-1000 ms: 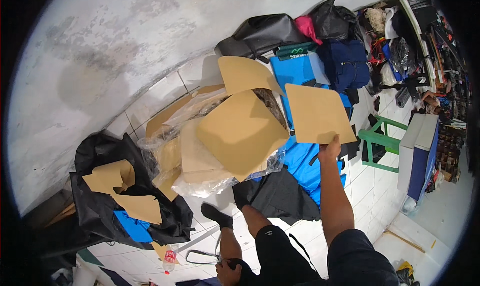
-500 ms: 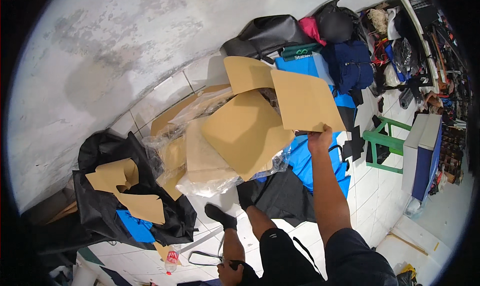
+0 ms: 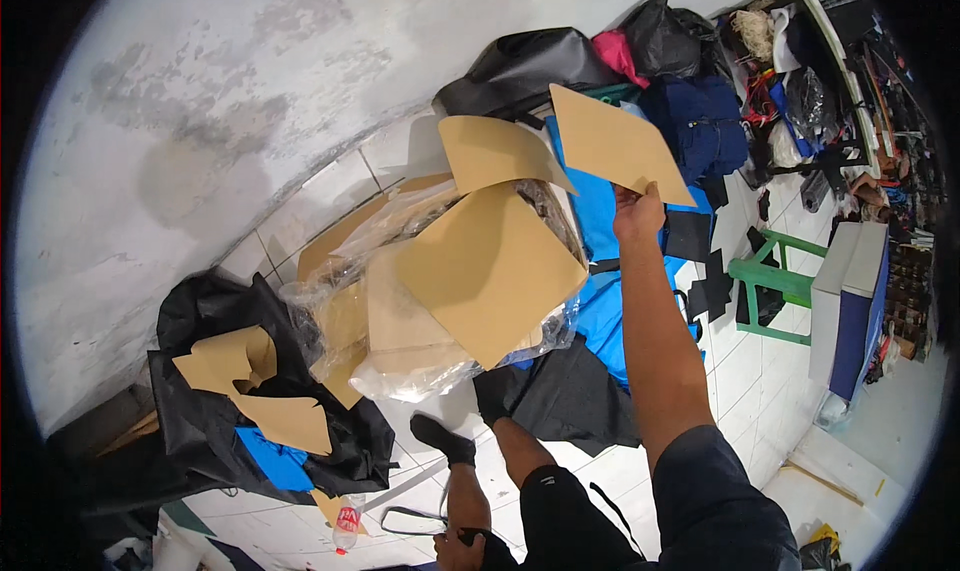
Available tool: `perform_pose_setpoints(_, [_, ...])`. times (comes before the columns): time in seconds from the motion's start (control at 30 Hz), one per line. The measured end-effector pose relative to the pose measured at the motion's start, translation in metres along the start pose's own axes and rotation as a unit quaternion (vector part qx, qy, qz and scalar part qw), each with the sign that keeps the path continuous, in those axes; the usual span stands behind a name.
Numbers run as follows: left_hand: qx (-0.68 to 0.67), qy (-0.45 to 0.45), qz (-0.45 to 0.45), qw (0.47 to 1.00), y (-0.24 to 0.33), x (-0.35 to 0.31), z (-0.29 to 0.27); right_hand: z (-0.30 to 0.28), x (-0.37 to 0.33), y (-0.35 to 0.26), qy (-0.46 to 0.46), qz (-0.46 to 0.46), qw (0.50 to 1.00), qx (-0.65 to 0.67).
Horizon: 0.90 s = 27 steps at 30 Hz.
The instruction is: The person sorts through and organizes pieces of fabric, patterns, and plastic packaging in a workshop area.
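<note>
My right hand [image 3: 638, 211] is closed on the lower edge of a tan cardboard sheet [image 3: 615, 143], held up above blue fabric. Low in the picture, beside my leg, my left hand [image 3: 458, 551] is closed around something dark that I cannot make out. Another cardboard sheet [image 3: 495, 276] lies on top of a clear plastic bag [image 3: 415, 379] with more cardboard in it. Just beyond it is a bent tan sheet [image 3: 500, 153]. Blue fabric [image 3: 605, 316] lies below my right hand, partly behind my forearm.
At left, black fabric [image 3: 205, 411] bears a cut cardboard piece [image 3: 285, 421]; a plastic bottle [image 3: 346, 526] lies nearby. A green stool [image 3: 775, 283] and a white-and-blue box [image 3: 850, 306] stand at right. Black bags [image 3: 535, 66] and a navy bag [image 3: 695, 121] line the wall.
My right hand has moved up and away with the cardboard sheet, which is now tilted differently and uncovers more blue fabric. My left hand has stayed low beside my leg.
</note>
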<state>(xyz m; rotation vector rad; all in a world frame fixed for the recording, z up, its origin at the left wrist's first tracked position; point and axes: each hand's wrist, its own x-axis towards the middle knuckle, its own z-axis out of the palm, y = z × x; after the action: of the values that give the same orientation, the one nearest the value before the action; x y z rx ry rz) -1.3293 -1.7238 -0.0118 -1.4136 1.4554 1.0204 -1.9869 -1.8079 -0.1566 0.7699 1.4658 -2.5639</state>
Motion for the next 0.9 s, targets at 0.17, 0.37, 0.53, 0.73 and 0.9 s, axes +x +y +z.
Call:
perform_pose_setpoints(0.17, [0.067,0.089,-0.008,0.994,-0.054,0.014,0.041,0.033,-0.024,-0.017,0.003,-0.113,0.983,-0.143])
perform_pose_setpoints(0.37, [0.042,-0.011,0.023,0.999,0.011,0.009,-0.013,-0.003,0.027,-0.037,-0.073,-0.349,0.836,-0.418])
perform_pose_setpoints(0.53, [0.026,-0.03,0.046,0.998,0.003,0.012,-0.014,0.004,0.021,0.008,-0.22,-0.405,0.661,-0.592])
perform_pose_setpoints(0.73, [0.062,-0.016,0.009,0.998,0.048,-0.003,-0.031,0.021,-0.001,0.09,-0.393,-0.303,0.446,-0.744])
perform_pose_setpoints(0.9, [0.054,-0.009,0.046,0.997,0.017,-0.005,-0.021,0.034,-0.027,0.142,-0.393,-0.203,0.303,-0.844])
